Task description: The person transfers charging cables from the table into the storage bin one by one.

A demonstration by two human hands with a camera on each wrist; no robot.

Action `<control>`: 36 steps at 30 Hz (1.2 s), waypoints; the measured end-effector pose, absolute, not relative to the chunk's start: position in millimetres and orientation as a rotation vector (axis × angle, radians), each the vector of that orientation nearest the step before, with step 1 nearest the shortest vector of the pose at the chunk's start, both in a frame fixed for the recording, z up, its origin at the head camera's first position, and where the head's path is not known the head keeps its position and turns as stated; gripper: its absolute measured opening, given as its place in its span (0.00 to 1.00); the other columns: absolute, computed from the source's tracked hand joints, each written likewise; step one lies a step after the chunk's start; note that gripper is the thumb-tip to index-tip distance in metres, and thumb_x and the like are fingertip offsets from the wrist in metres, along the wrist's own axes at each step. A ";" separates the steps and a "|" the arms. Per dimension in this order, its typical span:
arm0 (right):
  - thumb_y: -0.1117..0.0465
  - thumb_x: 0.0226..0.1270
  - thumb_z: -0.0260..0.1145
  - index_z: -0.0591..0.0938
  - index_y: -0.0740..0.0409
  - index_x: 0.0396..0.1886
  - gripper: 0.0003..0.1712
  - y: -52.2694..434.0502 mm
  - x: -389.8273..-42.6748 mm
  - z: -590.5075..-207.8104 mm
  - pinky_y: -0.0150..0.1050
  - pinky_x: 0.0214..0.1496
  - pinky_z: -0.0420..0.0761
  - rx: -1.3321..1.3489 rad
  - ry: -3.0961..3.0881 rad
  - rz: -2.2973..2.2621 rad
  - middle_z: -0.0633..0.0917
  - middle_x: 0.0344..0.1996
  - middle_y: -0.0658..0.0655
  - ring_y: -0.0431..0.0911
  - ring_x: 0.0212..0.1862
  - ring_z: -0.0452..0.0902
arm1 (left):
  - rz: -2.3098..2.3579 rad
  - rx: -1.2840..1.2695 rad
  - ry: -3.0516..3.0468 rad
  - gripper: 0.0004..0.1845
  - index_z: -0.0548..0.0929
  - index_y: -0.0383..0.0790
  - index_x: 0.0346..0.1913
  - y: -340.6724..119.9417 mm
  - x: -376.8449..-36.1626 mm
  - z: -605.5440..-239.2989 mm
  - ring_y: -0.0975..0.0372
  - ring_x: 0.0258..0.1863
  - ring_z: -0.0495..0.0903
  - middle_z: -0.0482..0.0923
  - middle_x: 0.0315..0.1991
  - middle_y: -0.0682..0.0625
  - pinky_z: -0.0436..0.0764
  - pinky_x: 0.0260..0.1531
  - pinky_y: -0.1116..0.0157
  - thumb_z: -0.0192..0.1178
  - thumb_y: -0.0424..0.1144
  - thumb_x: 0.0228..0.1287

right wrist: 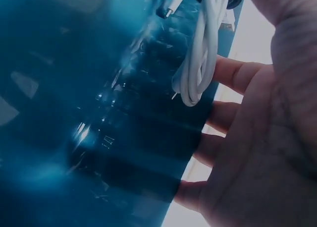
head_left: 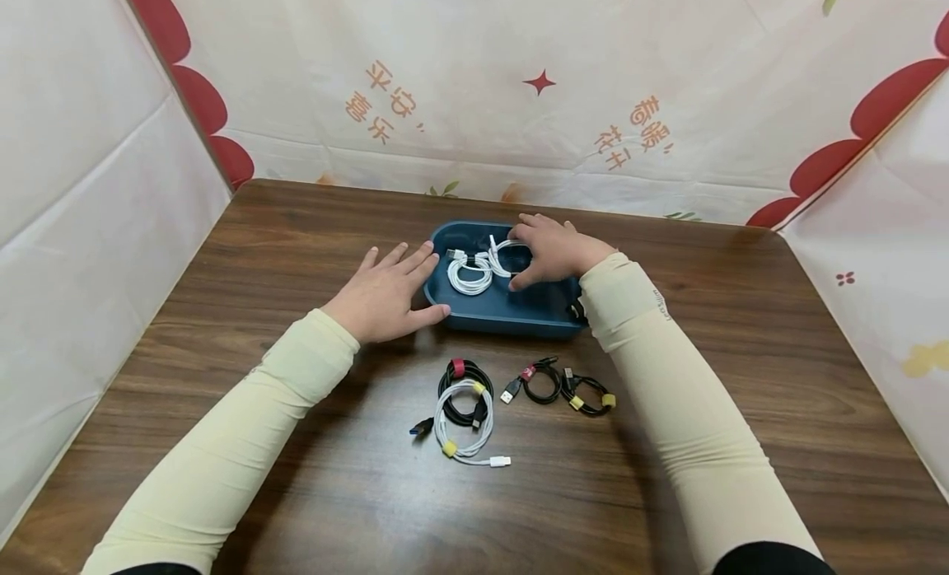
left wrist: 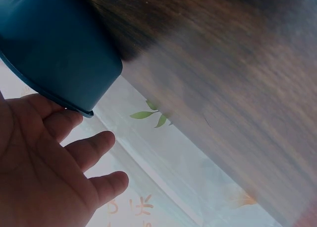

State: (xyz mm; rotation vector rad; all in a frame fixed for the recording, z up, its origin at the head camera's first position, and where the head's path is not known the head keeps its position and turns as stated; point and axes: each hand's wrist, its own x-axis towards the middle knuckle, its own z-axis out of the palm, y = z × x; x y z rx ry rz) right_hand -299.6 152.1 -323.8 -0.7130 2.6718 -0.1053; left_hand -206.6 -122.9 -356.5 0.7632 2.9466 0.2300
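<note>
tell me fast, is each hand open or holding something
Left hand: open, fingers spread, touching the blue bin.
Right hand: open at the blue bin, beside a white cable, not visibly gripping it.

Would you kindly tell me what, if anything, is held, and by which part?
The left hand holds nothing, its fingers spread at the blue bin rim; whether the right hand grips the nearby white cable cannot be told.
</note>
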 end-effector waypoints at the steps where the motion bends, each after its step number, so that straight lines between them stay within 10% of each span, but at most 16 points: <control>1: 0.42 0.55 0.75 0.69 0.57 0.72 0.48 151.7 -299.4 -325.3 0.71 0.69 0.42 -0.712 2.678 -0.093 0.50 0.77 0.67 0.63 0.78 0.39 | 0.229 0.762 2.946 0.47 0.56 0.45 0.79 -122.9 -206.5 -356.4 0.46 0.77 0.48 0.47 0.79 0.50 0.45 0.70 0.39 0.45 0.72 0.67; 36: 0.41 0.58 0.72 0.68 0.49 0.73 0.45 153.4 -302.7 -326.8 0.71 0.69 0.39 -0.702 2.646 -0.082 0.47 0.78 0.65 0.62 0.78 0.37 | 0.224 0.768 2.933 0.48 0.56 0.45 0.79 -123.0 -206.4 -354.7 0.45 0.76 0.49 0.47 0.79 0.49 0.45 0.70 0.39 0.43 0.73 0.66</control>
